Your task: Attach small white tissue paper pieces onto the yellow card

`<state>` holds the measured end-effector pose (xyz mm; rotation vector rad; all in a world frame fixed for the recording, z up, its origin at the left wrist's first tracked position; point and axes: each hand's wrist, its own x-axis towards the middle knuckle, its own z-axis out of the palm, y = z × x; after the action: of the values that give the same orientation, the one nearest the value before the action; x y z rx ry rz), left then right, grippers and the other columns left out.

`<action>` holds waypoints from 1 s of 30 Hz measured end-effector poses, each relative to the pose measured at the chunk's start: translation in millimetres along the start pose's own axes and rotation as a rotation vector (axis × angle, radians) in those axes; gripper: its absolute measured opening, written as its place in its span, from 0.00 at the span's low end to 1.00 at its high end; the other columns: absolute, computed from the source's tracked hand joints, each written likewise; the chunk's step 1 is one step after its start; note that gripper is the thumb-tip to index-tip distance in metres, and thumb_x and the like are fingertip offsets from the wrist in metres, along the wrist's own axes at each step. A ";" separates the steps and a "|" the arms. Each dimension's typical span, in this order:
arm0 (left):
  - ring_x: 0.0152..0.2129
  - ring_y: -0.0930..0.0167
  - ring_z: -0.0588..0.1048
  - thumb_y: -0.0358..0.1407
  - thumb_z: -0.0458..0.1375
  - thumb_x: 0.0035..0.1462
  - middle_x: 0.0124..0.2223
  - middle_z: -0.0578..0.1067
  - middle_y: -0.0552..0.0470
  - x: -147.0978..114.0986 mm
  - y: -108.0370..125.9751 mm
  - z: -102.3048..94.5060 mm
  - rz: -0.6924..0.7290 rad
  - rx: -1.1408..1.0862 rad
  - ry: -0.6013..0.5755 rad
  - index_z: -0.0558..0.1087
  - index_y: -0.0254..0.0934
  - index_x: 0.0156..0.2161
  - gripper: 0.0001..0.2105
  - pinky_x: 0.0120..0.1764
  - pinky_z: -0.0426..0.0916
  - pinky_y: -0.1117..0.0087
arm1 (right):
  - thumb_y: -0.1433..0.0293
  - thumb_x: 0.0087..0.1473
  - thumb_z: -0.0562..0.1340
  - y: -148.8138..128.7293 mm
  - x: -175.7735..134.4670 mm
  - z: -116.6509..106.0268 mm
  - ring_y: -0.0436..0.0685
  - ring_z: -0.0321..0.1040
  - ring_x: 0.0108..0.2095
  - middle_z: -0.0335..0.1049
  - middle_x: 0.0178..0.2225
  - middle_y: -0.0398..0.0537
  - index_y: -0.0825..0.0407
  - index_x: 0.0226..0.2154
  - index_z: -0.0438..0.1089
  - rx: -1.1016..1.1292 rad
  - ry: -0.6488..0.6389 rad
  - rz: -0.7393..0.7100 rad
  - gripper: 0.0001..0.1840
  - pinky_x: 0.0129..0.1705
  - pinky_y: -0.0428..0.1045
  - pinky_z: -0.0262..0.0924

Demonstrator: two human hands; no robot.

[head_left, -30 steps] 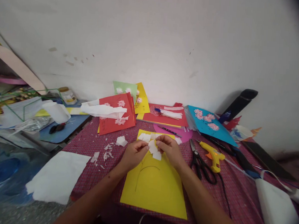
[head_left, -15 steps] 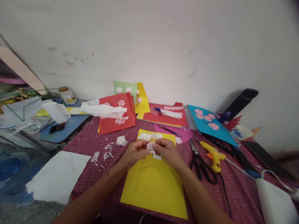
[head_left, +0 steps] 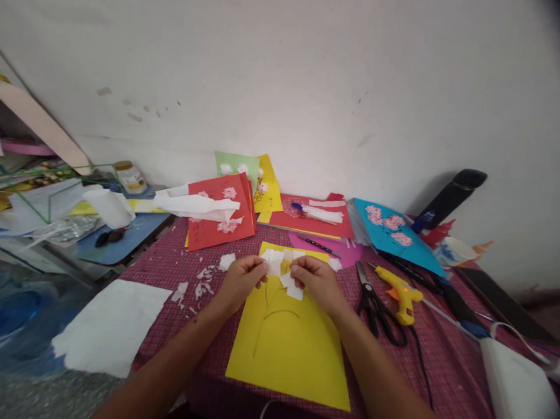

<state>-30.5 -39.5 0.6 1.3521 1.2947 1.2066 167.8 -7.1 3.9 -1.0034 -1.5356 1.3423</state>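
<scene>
A yellow sheet (head_left: 294, 356) with dark curved pencil or pen lines lies before me on the table. Over its upper part, my left hand (head_left: 243, 282) pinches a small white paper piece (head_left: 273, 264) between thumb and finger. My right hand (head_left: 317, 281) is closed in a pinch beside it, with a white scrap of paper (head_left: 286, 280) at its fingertips. Further white paper pieces (head_left: 295, 291) rest on the sheet just under the hands. Partly hidden by the fingers, their exact number is unclear.
Black scissors (head_left: 373, 304) and a yellow glue gun (head_left: 404, 294) lie to the right. Behind are red cards (head_left: 212, 230) and a blue card (head_left: 393, 226) with pink blossoms. A pen knife or pen (head_left: 318, 245) lies beyond the sheet; white paper (head_left: 111, 325) hangs at left.
The hands have moved apart slightly, the left one shifting left. The white piece earlier held between both now shows as separate paper at each hand's fingertips.
</scene>
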 end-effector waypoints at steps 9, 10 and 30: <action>0.26 0.68 0.71 0.39 0.53 0.53 0.27 0.74 0.50 20.4 1.8 -79.3 0.038 0.773 0.075 0.72 0.36 0.27 0.10 0.29 0.61 0.71 | 0.65 0.48 0.61 0.7 3.9 -1.1 0.48 0.55 0.19 0.61 0.18 0.39 0.53 0.25 0.67 0.015 0.120 0.023 0.08 0.22 0.45 0.50; 0.27 0.67 0.71 0.38 0.53 0.52 0.28 0.75 0.49 22.5 1.2 -83.2 0.034 0.878 0.071 0.72 0.36 0.27 0.10 0.30 0.61 0.70 | 0.65 0.48 0.60 2.5 4.8 -1.4 0.48 0.56 0.18 0.61 0.18 0.39 0.53 0.25 0.67 0.006 0.133 0.030 0.08 0.22 0.45 0.50; 0.32 0.66 0.69 0.31 0.51 0.55 0.32 0.70 0.46 18.4 1.6 27.5 0.547 0.973 -0.309 0.72 0.36 0.28 0.08 0.39 0.64 0.65 | 0.72 0.51 0.56 12.6 6.7 -9.7 0.55 0.64 0.31 0.71 0.29 0.48 0.52 0.28 0.70 -0.723 0.204 -0.210 0.08 0.32 0.48 0.53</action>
<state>-3.4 -20.5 -0.4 2.6022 1.3685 0.6064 175.3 3.6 -7.3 -1.3106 -1.9422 0.5059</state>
